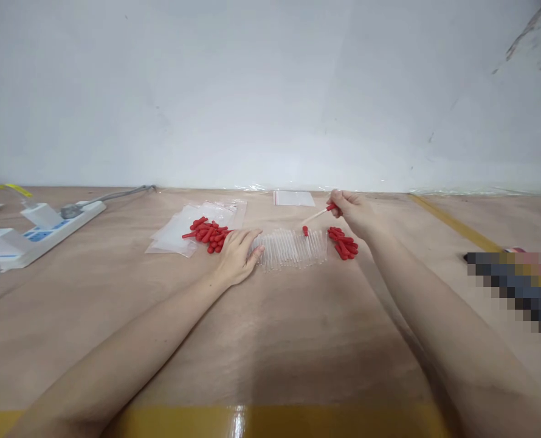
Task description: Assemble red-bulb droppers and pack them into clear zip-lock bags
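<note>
A dropper [315, 216], a thin pale tube with a red rubber bulb, is pinched at its bulb end by my right hand [351, 212]. Its tip slants down to the left, above a row of clear glass tubes [282, 250] lying side by side on the table. One red bulb [305, 231] sits on the end of a tube in that row. My left hand [239, 258] lies with fingers extended at the row's left end, beside a pile of red rubber bulbs [205, 233]. A smaller group of red bulbs [344, 245] lies right of the row, below my right hand.
Clear plastic bags [175, 226] lie under and behind the left pile. Another small bag [294, 198] is near the wall. A white power strip [76, 222] with plugs and cables stands at left. Yellow tape [453, 223] crosses the table at right, near a pixelated dark object [516, 286].
</note>
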A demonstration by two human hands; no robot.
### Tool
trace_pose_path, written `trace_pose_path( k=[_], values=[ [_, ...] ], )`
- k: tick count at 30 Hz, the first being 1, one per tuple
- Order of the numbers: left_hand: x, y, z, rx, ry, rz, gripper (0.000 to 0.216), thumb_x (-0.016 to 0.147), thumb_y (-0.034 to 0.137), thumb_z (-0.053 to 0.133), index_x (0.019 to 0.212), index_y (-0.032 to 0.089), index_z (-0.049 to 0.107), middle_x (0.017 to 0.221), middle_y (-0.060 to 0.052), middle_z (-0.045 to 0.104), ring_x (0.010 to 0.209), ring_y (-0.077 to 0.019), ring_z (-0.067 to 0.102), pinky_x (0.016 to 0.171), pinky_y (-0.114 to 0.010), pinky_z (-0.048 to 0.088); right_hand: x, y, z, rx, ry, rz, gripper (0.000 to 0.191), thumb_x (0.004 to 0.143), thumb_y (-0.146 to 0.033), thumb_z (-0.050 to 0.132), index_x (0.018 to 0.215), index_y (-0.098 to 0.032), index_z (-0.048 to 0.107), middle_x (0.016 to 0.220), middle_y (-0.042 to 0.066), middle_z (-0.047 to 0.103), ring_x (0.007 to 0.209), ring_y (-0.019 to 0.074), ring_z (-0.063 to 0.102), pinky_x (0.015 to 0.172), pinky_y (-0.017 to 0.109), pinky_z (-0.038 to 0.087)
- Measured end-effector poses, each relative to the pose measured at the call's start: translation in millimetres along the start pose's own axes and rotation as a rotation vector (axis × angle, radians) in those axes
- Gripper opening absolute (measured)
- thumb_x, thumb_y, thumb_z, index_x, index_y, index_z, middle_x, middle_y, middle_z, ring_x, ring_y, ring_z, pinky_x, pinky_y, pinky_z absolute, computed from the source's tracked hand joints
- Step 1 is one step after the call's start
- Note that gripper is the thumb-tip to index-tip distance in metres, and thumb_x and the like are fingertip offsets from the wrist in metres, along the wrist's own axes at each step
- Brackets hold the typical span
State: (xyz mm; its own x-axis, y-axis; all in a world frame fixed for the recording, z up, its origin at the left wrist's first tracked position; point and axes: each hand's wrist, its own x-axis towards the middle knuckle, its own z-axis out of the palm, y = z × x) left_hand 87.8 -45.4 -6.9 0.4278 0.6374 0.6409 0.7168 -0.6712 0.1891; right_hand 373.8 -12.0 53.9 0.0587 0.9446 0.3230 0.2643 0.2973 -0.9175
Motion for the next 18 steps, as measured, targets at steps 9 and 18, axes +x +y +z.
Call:
trace_pose_path(
  k=[9,18],
  values=[
    [-0.8,2.7,-2.8,0.055,-0.079,-0.031,0.03,0.087,0.035,0.041,0.107,0.018,0.055,0.101,-0.007,0.061,0.098,-0.0218,0.05,0.09,-0.038,0.033,26.2,23.2,21.3,-0.69,-0.307,0.266,0.038,0.076,-0.054,0.049,0.072,-0.017,0.057,0.071,0.003,0.061,0.062,0.0123,0.052,0.057,0.023,0.037],
    [-1.5,3.6,-6.0,0.093,-0.067,-0.02,0.027,0.086,0.035,0.043,0.102,0.019,0.058,0.097,-0.005,0.061,0.097,-0.0209,0.049,0.09,-0.037,0.031,23.7,20.5,31.1,-0.986,-0.316,0.216,0.043,0.077,-0.055,0.046,0.083,-0.016,0.063,0.088,0.01,0.066,0.077,0.019,0.059,0.063,0.025,0.04]
  ],
)
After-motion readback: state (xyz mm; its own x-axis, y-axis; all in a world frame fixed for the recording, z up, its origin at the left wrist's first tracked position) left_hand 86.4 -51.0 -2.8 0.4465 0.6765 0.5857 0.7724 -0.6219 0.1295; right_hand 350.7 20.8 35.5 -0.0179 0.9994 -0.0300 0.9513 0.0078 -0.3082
